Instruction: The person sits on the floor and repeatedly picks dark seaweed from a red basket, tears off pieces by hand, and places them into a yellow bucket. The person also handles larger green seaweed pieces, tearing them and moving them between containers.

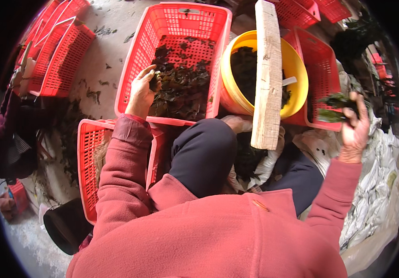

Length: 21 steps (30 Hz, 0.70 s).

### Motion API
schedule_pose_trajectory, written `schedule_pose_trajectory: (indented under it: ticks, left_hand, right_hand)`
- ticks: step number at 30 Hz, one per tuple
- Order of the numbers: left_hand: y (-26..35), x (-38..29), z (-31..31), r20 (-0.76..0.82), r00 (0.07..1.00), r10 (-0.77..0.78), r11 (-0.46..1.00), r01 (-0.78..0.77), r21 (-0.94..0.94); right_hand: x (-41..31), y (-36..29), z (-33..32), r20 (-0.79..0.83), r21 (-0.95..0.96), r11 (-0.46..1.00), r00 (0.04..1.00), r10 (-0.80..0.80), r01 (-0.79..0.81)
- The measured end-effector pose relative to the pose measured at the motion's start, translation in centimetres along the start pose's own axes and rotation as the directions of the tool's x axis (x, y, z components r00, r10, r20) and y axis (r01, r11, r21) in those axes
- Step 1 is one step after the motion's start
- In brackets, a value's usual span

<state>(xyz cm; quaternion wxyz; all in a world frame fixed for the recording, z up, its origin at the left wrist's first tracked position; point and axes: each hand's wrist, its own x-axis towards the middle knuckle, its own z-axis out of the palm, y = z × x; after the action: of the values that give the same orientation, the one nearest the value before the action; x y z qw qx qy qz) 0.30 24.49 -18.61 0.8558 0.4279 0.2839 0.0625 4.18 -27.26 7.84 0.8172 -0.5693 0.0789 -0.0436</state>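
Observation:
My left hand [143, 91] is over the left side of a red plastic crate [215, 74], its fingers closed around a small dark green piece [156, 82]. Dark, wet-looking seaweed-like leaves [185, 92] cover much of the crate's floor. Out to the right, my right hand [355, 123] grips a bunch of green leaves [335, 113], slightly blurred. Between the hands stands a yellow bucket [302, 81] with more dark leaves inside. A rough wooden plank [269, 69] lies across the bucket, its near end reaching towards my knees. A white strip [289, 81], perhaps a handle, shows beside the plank.
Another red crate [317, 74] sits right of the bucket. White plastic sacking [376, 180] is heaped at the right. A crate [88, 166] holding a sack stands by my left arm. More crates [60, 59] stand upper left, and leaf scraps [93, 94] litter the concrete floor [109, 45].

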Motion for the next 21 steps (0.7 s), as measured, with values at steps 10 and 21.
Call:
schedule_pose_trajectory:
  ticks: [10, 21]
  left_hand:
    - [-8.4, 4.4, 0.3, 0.464, 0.886, 0.004, -0.328, -0.437, 0.838]
    - [-5.3, -2.3, 1.0, 0.449, 0.724, -0.523, 0.152, -0.439, 0.886]
  right_hand:
    - [9.2, 6.1, -21.8, -0.353, -0.797, 0.594, 0.882, -0.312, -0.109]
    - [3.2, 6.4, -15.6, -0.240, -0.484, 0.874, 0.967, -0.087, -0.042]
